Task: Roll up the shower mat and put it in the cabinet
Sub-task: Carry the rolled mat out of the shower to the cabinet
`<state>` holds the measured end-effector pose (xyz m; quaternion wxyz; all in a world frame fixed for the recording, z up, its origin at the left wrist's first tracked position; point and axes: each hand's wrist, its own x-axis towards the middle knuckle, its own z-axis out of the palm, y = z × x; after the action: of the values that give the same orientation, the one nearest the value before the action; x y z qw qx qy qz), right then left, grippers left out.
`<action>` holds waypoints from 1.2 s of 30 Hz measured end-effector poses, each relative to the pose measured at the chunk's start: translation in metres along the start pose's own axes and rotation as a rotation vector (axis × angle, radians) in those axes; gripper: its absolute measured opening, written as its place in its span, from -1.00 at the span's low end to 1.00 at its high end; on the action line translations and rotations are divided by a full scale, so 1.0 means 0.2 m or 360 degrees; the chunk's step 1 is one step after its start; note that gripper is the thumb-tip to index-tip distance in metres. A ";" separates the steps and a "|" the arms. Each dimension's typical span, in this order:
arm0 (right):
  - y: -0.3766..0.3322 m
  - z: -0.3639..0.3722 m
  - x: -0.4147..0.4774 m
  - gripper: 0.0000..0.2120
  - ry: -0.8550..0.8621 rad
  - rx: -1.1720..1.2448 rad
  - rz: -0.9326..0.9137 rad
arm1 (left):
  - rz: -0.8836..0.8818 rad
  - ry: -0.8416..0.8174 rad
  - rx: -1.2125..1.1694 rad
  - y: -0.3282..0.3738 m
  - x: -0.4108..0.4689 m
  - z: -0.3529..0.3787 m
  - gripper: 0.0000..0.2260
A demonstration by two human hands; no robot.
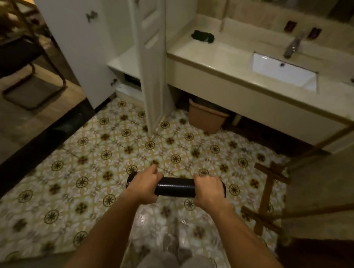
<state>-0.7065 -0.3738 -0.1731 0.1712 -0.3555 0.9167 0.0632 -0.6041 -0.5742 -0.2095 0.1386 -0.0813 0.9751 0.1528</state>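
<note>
One shower mat (pixel 175 186) is in view, black and already rolled into a tight cylinder, held level and crosswise above the patterned tile floor (pixel 109 150) in the near middle of the scene. Two hands hold it, one at each end. The left hand (pixel 145 186) is closed around the left end of the roll, fingers curled over the top and thumb below; a little of the roll's end shows past the wrist. The right hand (pixel 207 191) is closed in the same way around the right end, knuckles up, with the roll's end showing just past it on the right. Only the middle stretch of the roll is bare between the two fists.

Far and left of centre stands one tall white cabinet (pixel 124 63) with two doors swung open: a wide door (pixel 74 42) on the left and a narrower panelled door (pixel 153 61) on the right, its edge reaching down to the floor. Between them a pale shelf and a dark opening below it can be seen. The mat is well apart from the cabinet, nearer the person.

To the far right runs one beige counter (pixel 217 56) with one white sink (pixel 284 71) and one tap (pixel 293 45). One dark cloth (pixel 202 36) lies on the counter's left end. One tan bin (pixel 206 118) sits under the counter. At the right, wooden crosspieces (pixel 268 192) rest on the floor.
</note>
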 end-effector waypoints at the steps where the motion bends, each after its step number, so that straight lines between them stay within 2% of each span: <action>1: -0.01 -0.06 0.09 -0.54 -0.0006 -0.0011 -0.0006 | -0.0028 -0.0001 0.0000 -0.05 0.06 -0.06 -0.60; 8: -0.17 -0.33 0.85 -0.55 -0.0082 -0.0021 -0.0223 | -0.0147 0.0135 -0.0028 -0.56 0.45 -0.29 -0.56; 14: -0.48 -0.50 1.59 -0.53 -0.0157 0.0103 -0.0409 | -0.0393 0.0236 -0.0046 -1.16 0.73 -0.57 -0.56; 23: -1.12 -0.89 2.62 -0.55 -0.0255 0.0196 -0.0687 | -0.0797 0.0218 0.0137 -2.02 0.92 -1.03 -0.15; 28: -1.46 -1.07 3.16 -0.61 -0.0289 0.0191 -0.0733 | -0.0825 0.0332 0.0200 -2.54 1.14 -1.21 -0.31; 31: -1.60 -1.14 3.48 -0.65 -0.0264 0.0259 -0.0666 | -0.0718 0.0303 0.0213 -2.91 1.38 -1.34 -0.38; 36: -1.75 -1.36 3.98 -0.56 -0.0237 0.0222 -0.0539 | -0.0488 0.0207 0.0142 -3.44 1.81 -1.62 -0.47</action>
<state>-1.0926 -1.1989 -0.2037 0.2710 -0.4862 0.8308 -0.0041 -0.8898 -1.3665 -0.2087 0.1003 -0.2326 0.9640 0.0809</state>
